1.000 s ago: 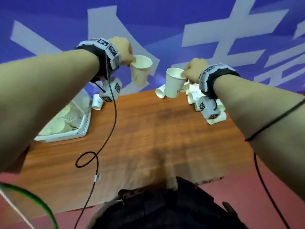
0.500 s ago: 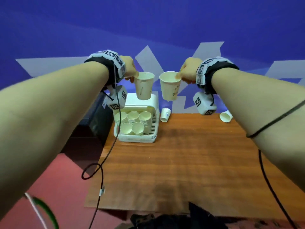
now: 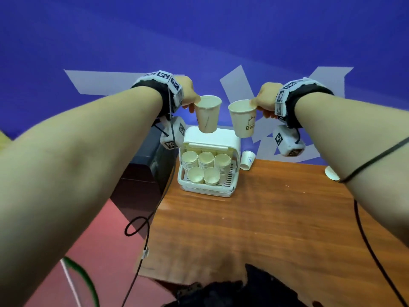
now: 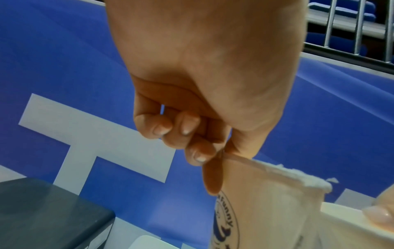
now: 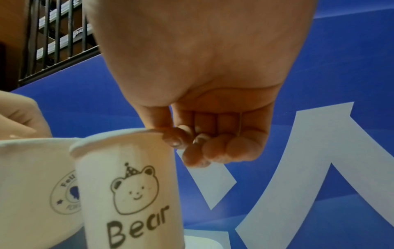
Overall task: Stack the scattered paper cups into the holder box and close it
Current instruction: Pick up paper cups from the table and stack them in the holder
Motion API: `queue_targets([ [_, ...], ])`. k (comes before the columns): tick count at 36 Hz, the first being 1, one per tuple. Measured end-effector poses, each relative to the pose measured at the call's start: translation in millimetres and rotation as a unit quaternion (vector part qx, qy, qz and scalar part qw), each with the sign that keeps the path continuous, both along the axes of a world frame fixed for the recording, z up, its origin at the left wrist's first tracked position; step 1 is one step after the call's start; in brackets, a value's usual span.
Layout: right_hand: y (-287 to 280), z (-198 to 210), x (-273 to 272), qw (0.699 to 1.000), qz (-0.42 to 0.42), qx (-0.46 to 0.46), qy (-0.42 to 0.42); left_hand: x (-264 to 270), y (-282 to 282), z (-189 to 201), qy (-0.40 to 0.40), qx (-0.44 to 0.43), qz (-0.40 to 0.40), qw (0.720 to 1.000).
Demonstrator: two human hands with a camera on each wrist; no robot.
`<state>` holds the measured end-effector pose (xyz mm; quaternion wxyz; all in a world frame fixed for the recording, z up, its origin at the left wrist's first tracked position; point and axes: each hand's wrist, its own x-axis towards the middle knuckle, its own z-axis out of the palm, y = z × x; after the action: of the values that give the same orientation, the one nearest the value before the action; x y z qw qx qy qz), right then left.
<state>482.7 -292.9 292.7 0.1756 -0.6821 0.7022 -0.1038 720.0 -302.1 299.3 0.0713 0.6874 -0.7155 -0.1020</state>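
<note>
Your left hand (image 3: 188, 94) pinches a cup (image 3: 208, 114) by its rim; your right hand (image 3: 266, 99) pinches the Bear cup (image 3: 243, 119) likewise. Both hang above the open box (image 3: 208, 171) at the desk's (image 3: 265, 218) far left corner, seemingly holding five stacks.

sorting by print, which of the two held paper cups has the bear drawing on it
The white paper cup pinched at its rim by the right hand: bear face above the word "Bear". The left hand's white paper cup carries a round emblem instead.

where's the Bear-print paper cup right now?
Head view: the white Bear-print paper cup hangs pinched at its rim by the right hand, above the open white plastic holder box, beside the left hand's cup.
</note>
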Motion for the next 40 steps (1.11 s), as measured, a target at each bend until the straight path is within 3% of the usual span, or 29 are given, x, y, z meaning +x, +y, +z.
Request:
queue_targets([
  [5, -20.3, 0.1, 3.9, 1.0, 0.005, -0.013, 0.004, 6.3, -24.8, 2.2, -0.02, -0.024, 0.011, 0.999],
  [11, -42.6, -21.6, 2.6, 1.0, 0.014, 0.005, -0.004, 3.9, -43.8, -28.3, -0.039, 0.001, 0.011, 0.999],
  [16, -56.8, -71.7, 10.8, 0.998, 0.037, 0.038, -0.022, 9.6, -46.5, -74.6, -0.067, 0.043, 0.02, 0.997],
  [22, -57.0, -141.2, 28.5, 0.996, 0.042, 0.076, 0.027, 26.2, -49.8, -143.7, -0.085, 0.114, 0.002, 0.99],
  [29, -47.3, -199.5, 48.0, 0.989, 0.019, 0.146, -0.02, 53.6, -55.3, -224.0, -0.093, 0.189, -0.001, 0.978],
  [40, -43.5, -247.9, 78.4, 0.985, -0.037, 0.16, -0.049, 73.0, -70.9, -267.5, -0.047, 0.217, -0.023, 0.975],
])
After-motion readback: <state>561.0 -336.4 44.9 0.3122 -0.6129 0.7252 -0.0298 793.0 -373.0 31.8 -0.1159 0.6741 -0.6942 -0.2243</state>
